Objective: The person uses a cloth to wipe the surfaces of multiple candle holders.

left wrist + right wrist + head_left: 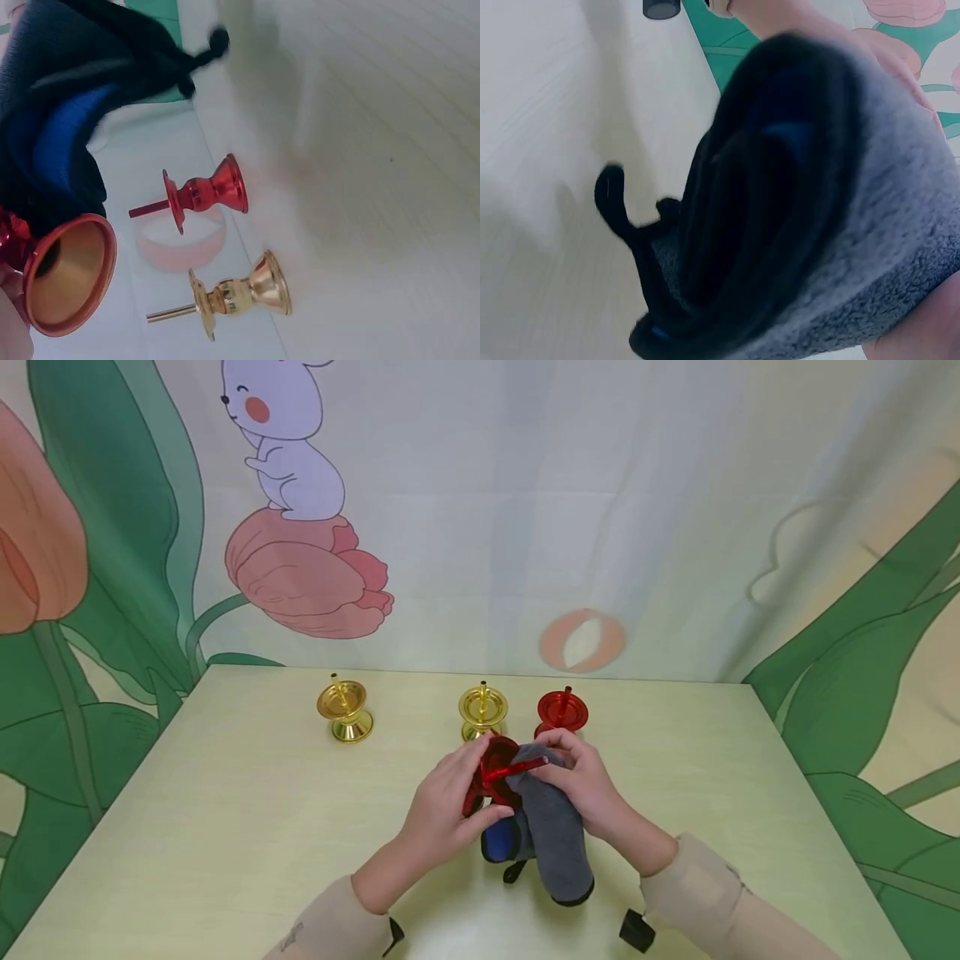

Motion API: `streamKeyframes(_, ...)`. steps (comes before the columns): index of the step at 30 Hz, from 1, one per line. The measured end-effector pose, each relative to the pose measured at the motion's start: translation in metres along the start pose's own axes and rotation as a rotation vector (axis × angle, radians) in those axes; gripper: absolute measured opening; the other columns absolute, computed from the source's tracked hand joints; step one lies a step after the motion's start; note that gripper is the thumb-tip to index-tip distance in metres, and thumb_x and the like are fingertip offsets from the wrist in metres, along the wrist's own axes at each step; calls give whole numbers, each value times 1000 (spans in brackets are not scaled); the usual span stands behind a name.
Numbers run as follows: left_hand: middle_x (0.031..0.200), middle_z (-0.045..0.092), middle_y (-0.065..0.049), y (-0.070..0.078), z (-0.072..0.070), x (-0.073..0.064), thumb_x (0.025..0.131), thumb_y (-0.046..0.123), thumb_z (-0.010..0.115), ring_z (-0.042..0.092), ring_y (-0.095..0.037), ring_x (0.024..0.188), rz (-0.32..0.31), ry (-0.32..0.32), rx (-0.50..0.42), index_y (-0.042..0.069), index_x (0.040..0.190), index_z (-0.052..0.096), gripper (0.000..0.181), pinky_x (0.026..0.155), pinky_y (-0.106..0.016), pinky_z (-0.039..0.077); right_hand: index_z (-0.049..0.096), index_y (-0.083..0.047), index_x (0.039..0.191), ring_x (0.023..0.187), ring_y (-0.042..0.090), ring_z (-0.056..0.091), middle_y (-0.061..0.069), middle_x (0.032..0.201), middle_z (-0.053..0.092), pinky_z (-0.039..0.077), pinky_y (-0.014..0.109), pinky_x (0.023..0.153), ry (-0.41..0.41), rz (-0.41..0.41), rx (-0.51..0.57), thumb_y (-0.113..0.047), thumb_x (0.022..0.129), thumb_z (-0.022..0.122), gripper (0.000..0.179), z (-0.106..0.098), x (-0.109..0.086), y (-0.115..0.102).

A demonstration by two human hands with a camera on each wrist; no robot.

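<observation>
Red candlestick (pixel 495 774), tilted with its spike pointing right, is held above the middle of the table (pixel 225 827) in the left hand (pixel 446 802), whose grip has fingers and thumb curled round it. The right hand (pixel 588 781) pinches a gray cloth (pixel 557 839) overlapping the candlestick's right side. Only the left wrist view shows the candlestick's hollow, gold-colored underside; the right wrist view reveals the cloth's folded layers, black edging and hanging loop (pixel 612 196). Beyond, near the far edge, stand a second red candlestick (pixel 562 710) and, left of it, a gold candlestick (pixel 483 704); the left wrist view gives their full profiles. The farther-left gold candlestick (pixel 345 710) appears only in the head view.
</observation>
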State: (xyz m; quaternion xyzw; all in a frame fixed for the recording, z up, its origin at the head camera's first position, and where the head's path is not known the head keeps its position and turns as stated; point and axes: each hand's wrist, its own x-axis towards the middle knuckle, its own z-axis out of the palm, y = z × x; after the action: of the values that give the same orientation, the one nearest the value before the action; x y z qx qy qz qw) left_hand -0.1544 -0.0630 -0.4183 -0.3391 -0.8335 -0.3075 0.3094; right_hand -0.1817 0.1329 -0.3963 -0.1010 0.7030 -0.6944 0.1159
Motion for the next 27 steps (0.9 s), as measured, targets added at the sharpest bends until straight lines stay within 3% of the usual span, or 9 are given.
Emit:
streamKeyframes(6,120,55,-11,5,0,4,65,50,70,54,-20,108,-55,-4,47,-1,132,36,90,87,-31,48,48,-5,101,75,8,60,-9,85,63,50,21,67,-40,8,51,2,82,52,21,2,-2,0)
streamKeyframes(10,115,58,-8,6,-3,5,63,48,73,57,-16,99,-97,-16,-19,2,130,40,87,78,-25,51,47,-1,103,79,8,60,-9,87,62,50,21,70,-55,1,21,2,81,53,22,2,-2,-1)
streamKeyframes(12,113,59,-6,5,-7,6,63,47,73,58,-13,91,-138,-81,-106,5,130,41,85,71,-21,51,47,-1,103,81,9,60,-8,88,62,50,23,72,-66,-1,-6,2,81,53,23,1,-2,-1)
streamKeyframes(15,112,58,-4,3,-15,8,66,42,73,56,-10,85,-232,-239,-280,10,132,39,81,66,-17,50,49,-1,102,84,10,59,-8,88,63,50,25,74,-90,-7,-50,2,80,54,23,-1,-3,-3)
streamKeyframes(18,118,55,-2,0,-22,11,69,37,71,56,-11,90,-322,-389,-419,14,135,35,79,69,-18,50,49,2,103,85,12,59,-7,88,63,50,27,76,-115,-16,-81,1,80,55,24,-2,-3,-3)
streamKeyframes(20,125,51,-2,-2,-24,13,71,35,71,54,-13,98,-366,-432,-463,15,137,32,79,74,-20,50,49,2,104,85,13,58,-6,88,63,49,27,76,-122,-23,-95,0,80,55,24,-3,-3,-4)
streamKeyframes(23,131,46,-2,-3,-23,12,72,35,70,58,-14,95,-413,-379,-476,18,137,33,77,74,-21,50,50,-2,102,84,11,59,-7,89,62,49,26,75,-89,-17,-84,0,81,54,21,-3,-2,-3)
streamKeyframes(25,133,45,-4,-2,-21,10,73,34,68,59,-14,93,-422,-289,-446,18,136,36,73,74,-22,51,51,-7,99,81,10,59,-8,88,62,49,25,73,-57,-2,-49,-1,82,54,19,-3,-1,-3)
streamKeyframes(27,134,43,-6,-1,-17,7,76,34,65,59,-17,100,-389,-204,-394,17,135,38,67,79,-26,51,50,-11,97,78,9,60,-8,86,63,50,24,71,-28,15,-1,-2,82,55,18,-2,0,-3)
